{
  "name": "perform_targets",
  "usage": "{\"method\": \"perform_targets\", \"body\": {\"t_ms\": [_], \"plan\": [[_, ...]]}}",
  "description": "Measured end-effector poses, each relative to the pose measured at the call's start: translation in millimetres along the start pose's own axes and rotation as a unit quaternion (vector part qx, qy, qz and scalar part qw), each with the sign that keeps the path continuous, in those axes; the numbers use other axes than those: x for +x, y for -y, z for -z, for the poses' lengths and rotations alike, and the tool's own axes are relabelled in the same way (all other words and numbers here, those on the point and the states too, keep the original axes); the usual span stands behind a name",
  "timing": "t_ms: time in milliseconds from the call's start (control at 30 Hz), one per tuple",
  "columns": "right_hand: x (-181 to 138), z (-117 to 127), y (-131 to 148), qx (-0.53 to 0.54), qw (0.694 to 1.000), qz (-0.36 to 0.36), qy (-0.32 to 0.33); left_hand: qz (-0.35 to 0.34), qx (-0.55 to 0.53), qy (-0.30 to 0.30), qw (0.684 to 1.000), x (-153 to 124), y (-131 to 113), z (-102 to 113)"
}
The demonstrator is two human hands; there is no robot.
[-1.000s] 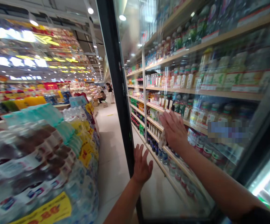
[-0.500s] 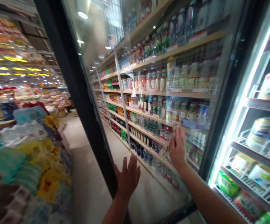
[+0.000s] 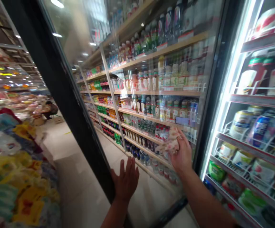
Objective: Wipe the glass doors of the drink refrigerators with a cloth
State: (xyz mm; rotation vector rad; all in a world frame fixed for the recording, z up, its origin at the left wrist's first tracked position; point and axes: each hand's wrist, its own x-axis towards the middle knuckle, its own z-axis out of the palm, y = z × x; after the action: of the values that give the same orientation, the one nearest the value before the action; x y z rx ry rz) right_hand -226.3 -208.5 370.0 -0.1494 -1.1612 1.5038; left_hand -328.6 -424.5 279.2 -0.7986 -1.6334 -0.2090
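Observation:
A glass cooler door (image 3: 149, 183) with a black frame (image 3: 80, 117) stands swung out before me. My left hand (image 3: 126, 179) lies with fingers spread at the glass, beside the frame's left side; the thumb reaches the frame. My right hand (image 3: 182, 155) is closed around a crumpled, pale patterned cloth (image 3: 172, 142) and holds it against the glass, in the lower right of the pane. Part of the cloth is hidden under the fingers. A small blue-grey label (image 3: 182, 120) sits just above the right hand.
Lit cooler shelves (image 3: 258, 101) with bottles, cans and packets are on the right. Behind or reflected in the glass run long drink shelves (image 3: 118, 91). Bagged goods (image 3: 25, 193) are piled left of the aisle floor (image 3: 73, 177). A person (image 3: 49, 109) sits far off.
My view has turned right, so more of the cooler shelves shows. The right hand and cloth have shifted on the glass, and more of the cloth shows. The left hand stays by the frame.

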Motion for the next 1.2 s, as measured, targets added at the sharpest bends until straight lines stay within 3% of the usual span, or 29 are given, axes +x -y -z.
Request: {"method": "perform_targets", "body": {"t_ms": [67,167,233,300,367,433,567,633,700,767,933,1000,1100,1133,1200], "plan": [[-7.8,-3.9,8.3,0.108,0.989,-0.103,0.006,0.003,-0.009,-0.001,1.0,-0.3,-0.9,0.4],[-10.7,-11.5,15.1,0.124,0.983,-0.133,0.035,0.005,-0.024,-0.005,1.0,-0.4,-2.1,1.0],[-7.8,-16.8,14.7,0.043,0.997,-0.062,0.028,0.002,-0.028,-0.007,1.0,-0.3,-2.3,1.2],[-6.4,-20.8,8.8,-0.1,0.992,0.078,0.016,0.0,-0.027,-0.007,1.0,-0.3,-2.1,1.2],[-11.1,-22.6,-3.0,-0.243,0.943,0.227,0.012,0.001,-0.03,-0.007,1.0,-0.5,-1.4,0.6],[-23.4,-22.1,-18.2,-0.33,0.885,0.328,0.024,0.002,-0.04,-0.01,0.999,-0.5,-0.2,-0.5],[-49.1,-16.4,-40.7,-0.393,0.82,0.402,0.108,0.0,-0.044,-0.015,0.999,-0.5,3.9,-5.8],[-46.0,-12.5,-43.1,-0.398,0.789,0.435,0.171,-0.002,-0.041,-0.017,0.999,-0.8,6.8,-10.0],[-27.7,-7.3,-41.8,-0.389,0.768,0.471,0.194,-0.003,-0.042,-0.019,0.999,-1.4,10.1,-15.3],[-0.2,0.4,-40.7,-0.388,0.773,0.477,0.157,-0.003,-0.044,-0.02,0.999,-1.7,13.5,-21.5],[47.0,24.4,-50.3,-0.424,0.812,0.401,0.012,0.004,-0.043,-0.024,0.999,0.3,21.9,-39.4],[52.1,29.1,-53.6,-0.424,0.8,0.422,0.047,0.001,-0.041,-0.032,0.999,1.6,25.6,-46.5],[68.5,27.9,-47.9,-0.403,0.76,0.483,0.165,0.001,-0.036,-0.042,0.998,2.1,31.1,-56.8],[78.7,26.2,-43.3,-0.398,0.756,0.489,0.173,0.006,-0.036,-0.042,0.998,1.9,32.8,-60.1],[102.7,22.6,-33.8,-0.398,0.779,0.472,0.106,0.02,-0.039,-0.041,0.998,1.1,36.1,-66.4]]}}
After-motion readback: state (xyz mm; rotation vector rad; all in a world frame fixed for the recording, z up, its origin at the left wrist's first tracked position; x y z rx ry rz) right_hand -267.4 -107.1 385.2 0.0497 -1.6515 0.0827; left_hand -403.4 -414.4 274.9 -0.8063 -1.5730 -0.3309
